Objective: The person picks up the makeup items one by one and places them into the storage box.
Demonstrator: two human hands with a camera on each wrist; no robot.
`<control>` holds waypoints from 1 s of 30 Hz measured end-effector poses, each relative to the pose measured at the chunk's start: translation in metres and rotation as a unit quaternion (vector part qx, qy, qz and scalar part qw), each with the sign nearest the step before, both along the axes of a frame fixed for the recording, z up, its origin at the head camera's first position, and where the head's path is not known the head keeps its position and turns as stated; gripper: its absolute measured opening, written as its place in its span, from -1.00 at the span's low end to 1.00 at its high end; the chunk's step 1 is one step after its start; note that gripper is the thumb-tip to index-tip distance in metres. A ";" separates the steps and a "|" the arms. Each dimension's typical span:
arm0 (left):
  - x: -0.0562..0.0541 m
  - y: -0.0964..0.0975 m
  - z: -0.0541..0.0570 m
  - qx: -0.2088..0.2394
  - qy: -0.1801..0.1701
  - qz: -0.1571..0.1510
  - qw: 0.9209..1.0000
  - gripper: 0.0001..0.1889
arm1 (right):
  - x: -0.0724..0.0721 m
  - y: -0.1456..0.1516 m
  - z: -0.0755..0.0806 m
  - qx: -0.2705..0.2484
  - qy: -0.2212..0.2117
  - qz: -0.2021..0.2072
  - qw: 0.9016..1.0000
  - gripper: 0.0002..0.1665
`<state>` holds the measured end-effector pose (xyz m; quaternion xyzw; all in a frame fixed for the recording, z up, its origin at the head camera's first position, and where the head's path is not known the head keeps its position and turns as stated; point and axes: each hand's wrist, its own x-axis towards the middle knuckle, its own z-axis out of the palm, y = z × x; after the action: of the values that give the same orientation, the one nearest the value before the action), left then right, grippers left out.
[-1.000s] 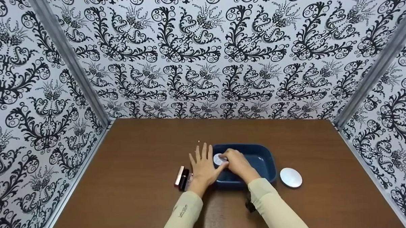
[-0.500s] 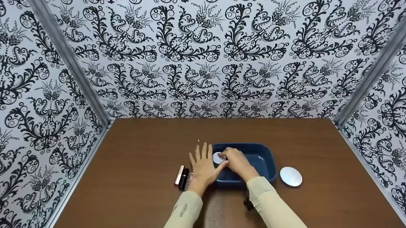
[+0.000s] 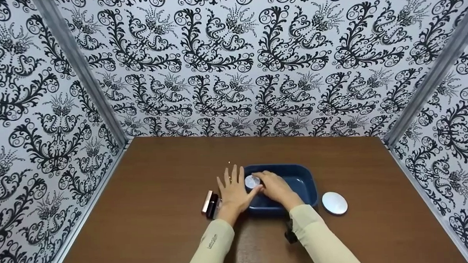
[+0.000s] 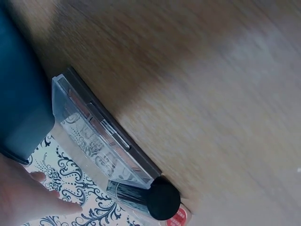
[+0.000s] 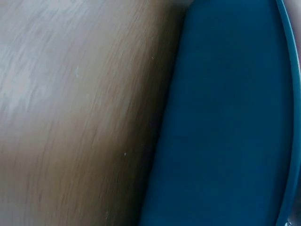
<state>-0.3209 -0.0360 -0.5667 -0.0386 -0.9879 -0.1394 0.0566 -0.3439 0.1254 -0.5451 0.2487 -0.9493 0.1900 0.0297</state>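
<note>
My right hand reaches into a dark blue rectangular tub and grips the right side of a small round container with a whitish top at the tub's left end. My left hand lies at the tub's left side, fingers spread and straight, its thumb stretched toward the round container; whether it touches is unclear. In the left wrist view, part of the left hand shows near a clear-lidded makeup palette. The right wrist view shows only the tub's outer wall beside the wood.
Left of my left wrist lie a pinkish slim case and a black tube. A round silver-white disc lies right of the tub. Patterned walls enclose the brown table.
The right hand's index finger has moved off the round container's top toward its far edge, uncovering more of the top. The left hand stays almost still.
</note>
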 end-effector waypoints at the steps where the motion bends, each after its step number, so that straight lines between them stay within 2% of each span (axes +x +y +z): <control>1: 0.000 0.000 -0.001 -0.002 -0.001 0.000 1.000 0.11 | 0.001 0.001 0.001 -0.002 -0.002 -0.002 1.000 -0.46; 6: 0.000 0.002 -0.001 -0.005 -0.002 -0.002 1.000 0.11 | 0.007 0.008 0.011 -0.006 -0.018 -0.016 1.000 -0.41; 15: 0.000 0.003 0.006 -0.026 -0.004 -0.003 1.000 0.11 | 0.009 0.034 0.031 -0.011 -0.009 -0.045 0.999 -0.38; 23: 0.001 0.004 0.005 -0.017 -0.008 0.000 1.000 0.07 | 0.011 0.063 0.038 0.006 0.023 -0.043 0.999 -0.36; 30: 0.000 0.004 0.003 -0.019 -0.006 0.004 1.000 0.07 | 0.019 0.086 0.044 0.001 0.012 -0.063 0.998 -0.35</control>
<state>-0.3210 -0.0319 -0.5637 -0.0349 -0.9908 -0.1202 0.0506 -0.3249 0.2118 -0.5008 0.1909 -0.9627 0.1842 0.0525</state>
